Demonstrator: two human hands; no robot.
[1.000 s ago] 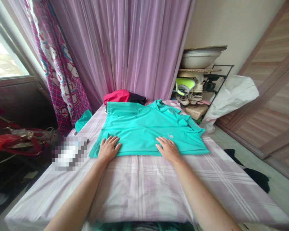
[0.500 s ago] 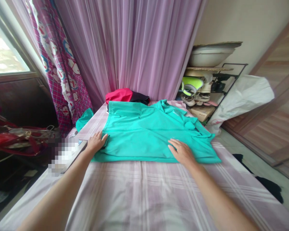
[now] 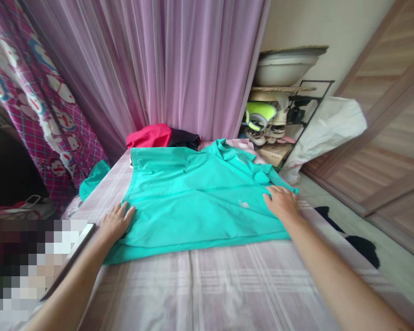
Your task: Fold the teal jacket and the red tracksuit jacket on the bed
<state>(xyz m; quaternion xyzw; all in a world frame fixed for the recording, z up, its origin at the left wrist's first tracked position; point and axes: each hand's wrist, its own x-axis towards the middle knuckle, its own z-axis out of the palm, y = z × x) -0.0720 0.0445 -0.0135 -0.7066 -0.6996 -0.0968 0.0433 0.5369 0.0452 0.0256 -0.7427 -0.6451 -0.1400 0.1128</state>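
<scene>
A turquoise jacket (image 3: 186, 207) lies spread across the plaid bed sheet (image 3: 200, 289), with a small pale logo and a short zipped pocket showing. My left hand (image 3: 116, 221) rests at its left edge, fingers spread and partly on the fabric. On the jacket's right part lies my right hand (image 3: 282, 203), palm down with fingers stretched out. Neither hand grips the cloth. Folds bunch up along the jacket's far right side, and its underside is hidden.
Red and black clothing (image 3: 152, 136) sits behind the jacket, before the purple curtain (image 3: 193, 69). A blurred-out flat device (image 3: 72, 257) lies by my left forearm. Right of the bed stand a shoe rack (image 3: 310, 115), a white sack (image 3: 334, 128) and a wooden wardrobe (image 3: 382, 119).
My right hand has slid right across the jacket, uncovering the logo. My left hand stays at the left edge. The camera view has turned slightly right and down.
</scene>
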